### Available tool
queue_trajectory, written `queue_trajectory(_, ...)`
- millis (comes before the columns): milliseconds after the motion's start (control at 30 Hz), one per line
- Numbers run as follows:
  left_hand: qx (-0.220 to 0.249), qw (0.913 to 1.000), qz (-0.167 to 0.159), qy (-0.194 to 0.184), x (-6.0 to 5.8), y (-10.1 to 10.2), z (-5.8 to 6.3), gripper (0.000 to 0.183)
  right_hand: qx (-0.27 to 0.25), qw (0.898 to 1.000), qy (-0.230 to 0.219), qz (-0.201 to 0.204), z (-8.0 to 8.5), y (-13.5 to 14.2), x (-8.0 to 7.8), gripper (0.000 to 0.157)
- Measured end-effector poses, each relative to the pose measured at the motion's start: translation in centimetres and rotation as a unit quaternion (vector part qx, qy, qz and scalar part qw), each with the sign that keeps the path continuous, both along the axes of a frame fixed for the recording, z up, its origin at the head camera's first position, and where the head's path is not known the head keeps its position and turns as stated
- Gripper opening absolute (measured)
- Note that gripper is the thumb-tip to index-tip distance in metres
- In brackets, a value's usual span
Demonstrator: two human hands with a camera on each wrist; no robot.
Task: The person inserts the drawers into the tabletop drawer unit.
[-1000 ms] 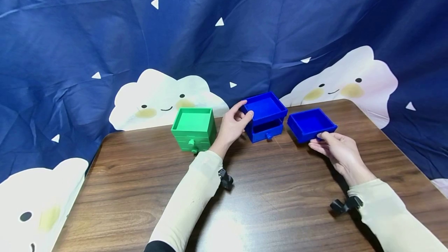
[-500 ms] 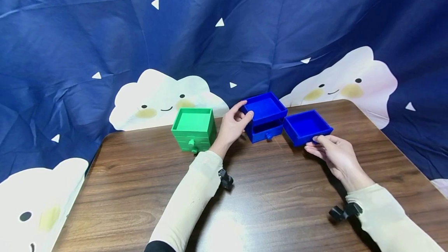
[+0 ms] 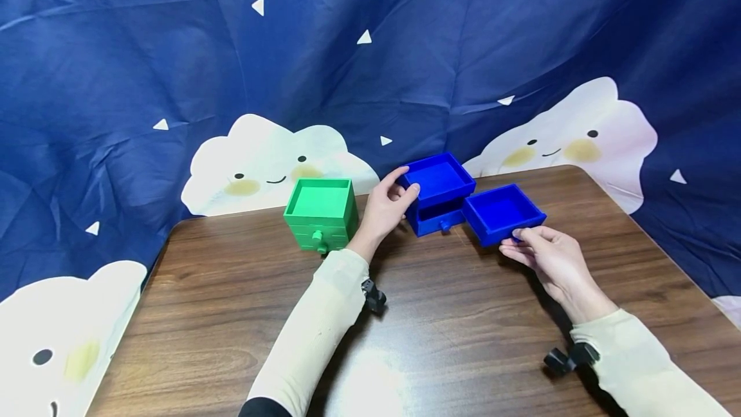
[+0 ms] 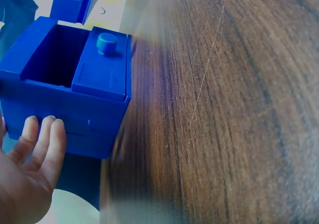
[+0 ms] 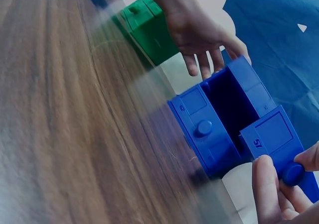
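A small blue drawer cabinet (image 3: pixel 442 195) stands towards the back of the table, its upper slot hollow and its lower drawer (image 4: pixel 102 67) pushed in. My left hand (image 3: pixel 384 208) rests against the cabinet's left side, thumb and index finger at the top rim. Three of its fingers lie straight along that wall in the left wrist view. My right hand (image 3: pixel 552 259) pinches the round knob (image 5: pixel 293 174) of a loose blue drawer (image 3: pixel 479 227) between thumb and fingers. This drawer hangs right of the cabinet, overlapping its right edge in the head view; whether they touch, I cannot tell.
A green drawer cabinet (image 3: pixel 303 231) stands left of my left hand, with its drawers in. Behind the wooden table (image 3: pixel 451 327) hangs a blue cloth (image 3: pixel 324 69) printed with clouds. The table's right edge runs beyond my right hand.
My right hand has carried the loose blue drawer to the left and slightly nearer to me, closer to the blue cabinet. The left hand and both cabinets keep their places.
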State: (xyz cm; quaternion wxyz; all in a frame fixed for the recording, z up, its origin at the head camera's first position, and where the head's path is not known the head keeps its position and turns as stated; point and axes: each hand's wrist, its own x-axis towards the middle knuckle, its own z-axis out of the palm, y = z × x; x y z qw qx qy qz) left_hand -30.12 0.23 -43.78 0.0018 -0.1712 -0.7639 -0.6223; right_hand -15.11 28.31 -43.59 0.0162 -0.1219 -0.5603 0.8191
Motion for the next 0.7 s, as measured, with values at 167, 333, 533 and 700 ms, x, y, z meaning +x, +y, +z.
queue_trajectory(167,0.001,1.0,0.0,-0.002,0.0,0.0,0.0,0.053,0.007,1.0,0.005,0.007,-0.1,-0.6,0.2,0.031)
queue_trajectory(333,0.004,1.0,-0.004,0.0,0.0,-0.1,0.0,0.053,0.008,1.0,0.008,0.01,-0.3,-1.1,0.3,0.03)
queue_trajectory(533,-0.003,1.0,0.0,0.004,0.0,0.0,-0.1,0.053,0.018,1.0,0.007,0.01,-0.6,-1.8,0.3,0.032)
queue_trajectory(700,0.0,1.0,0.002,0.006,-0.1,0.0,-0.2,0.053,0.024,1.0,0.005,0.015,-0.7,-2.4,0.3,0.03)
